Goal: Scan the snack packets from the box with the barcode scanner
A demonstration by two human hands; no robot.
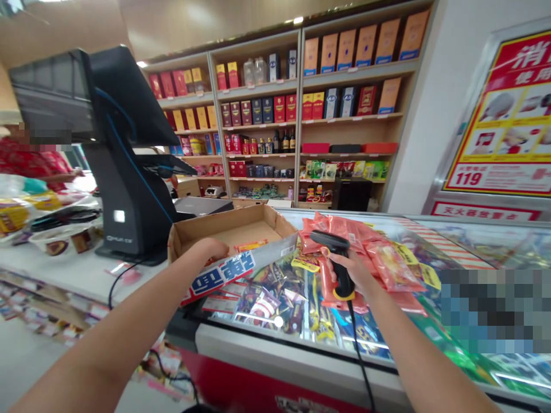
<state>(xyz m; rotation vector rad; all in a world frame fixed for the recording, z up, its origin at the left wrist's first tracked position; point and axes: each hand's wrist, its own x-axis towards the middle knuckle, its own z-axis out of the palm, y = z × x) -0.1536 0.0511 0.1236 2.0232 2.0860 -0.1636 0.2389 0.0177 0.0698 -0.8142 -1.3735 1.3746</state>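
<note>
Left hand (215,249) and orange packet (251,246) in cardboard box (235,222)

On the near side of the open cardboard box (275,251), a bare left forearm (124,321) tapers to a slim wrist and bare left hand (210,250), while right of the box a bare right forearm (413,330) narrows to a bare right hand (353,271).

Black scanner (342,273) in right hand (358,268)

Bright, even indoor light; a white spot (298,20) glares near twelve o'clock, and the glass top (279,322) gleams at six. Wide-angle distortion tilts the poster (501,123) at two; pixelated patches (495,310) obscure four and nine.
</note>
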